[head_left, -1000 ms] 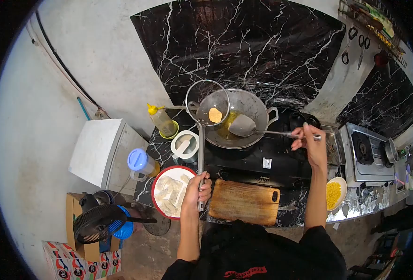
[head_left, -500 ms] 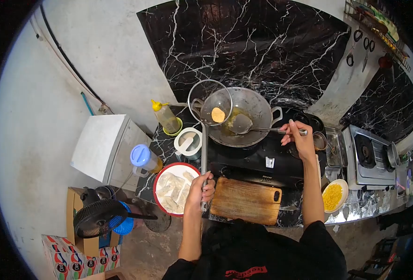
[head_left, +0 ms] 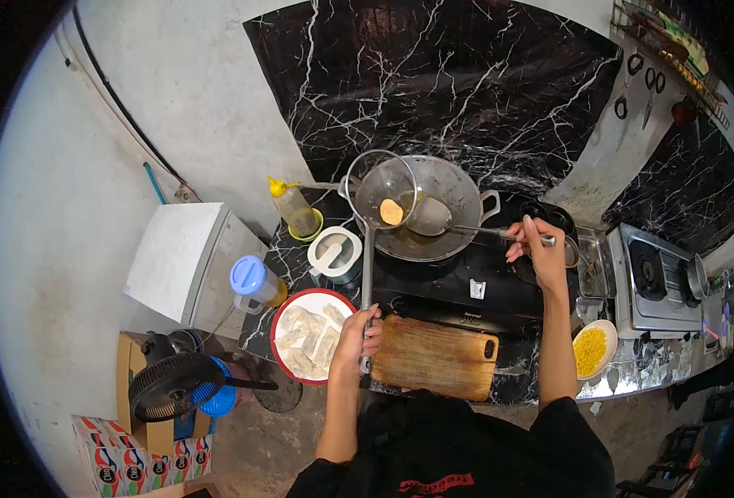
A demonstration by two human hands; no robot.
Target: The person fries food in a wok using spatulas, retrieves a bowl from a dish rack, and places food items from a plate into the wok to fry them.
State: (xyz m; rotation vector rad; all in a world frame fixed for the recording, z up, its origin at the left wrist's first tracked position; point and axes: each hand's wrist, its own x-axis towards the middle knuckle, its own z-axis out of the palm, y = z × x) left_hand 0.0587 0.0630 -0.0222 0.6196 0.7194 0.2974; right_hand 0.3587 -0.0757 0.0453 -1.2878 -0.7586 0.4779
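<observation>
My left hand [head_left: 359, 339] is closed round the long handle of a round mesh strainer [head_left: 369, 249], whose basket hangs over the left side of the wok [head_left: 458, 187]. One golden fried piece [head_left: 391, 212] lies in the strainer. My right hand [head_left: 540, 247] grips the handle end of a metal spatula [head_left: 430, 217]; its broad blade is inside the wok, beside the strainer. Some oil appears at the wok's bottom. Just left of my left hand stands a red-rimmed plate [head_left: 281, 358] with several pale, flour-coated pieces [head_left: 305, 340].
A wooden cutting board [head_left: 433, 358] lies at the counter's front. To the left are a blue-lidded jug [head_left: 252, 278], a white-lidded pitcher [head_left: 335, 253] and a yellow-capped bottle [head_left: 296, 207]. A plate of yellow bits [head_left: 590, 352] and a second stove [head_left: 658, 270] are at the right.
The strainer has shifted slightly right and down over the wok, with the fried piece in it. The spatula and my right hand have moved a little to the right.
</observation>
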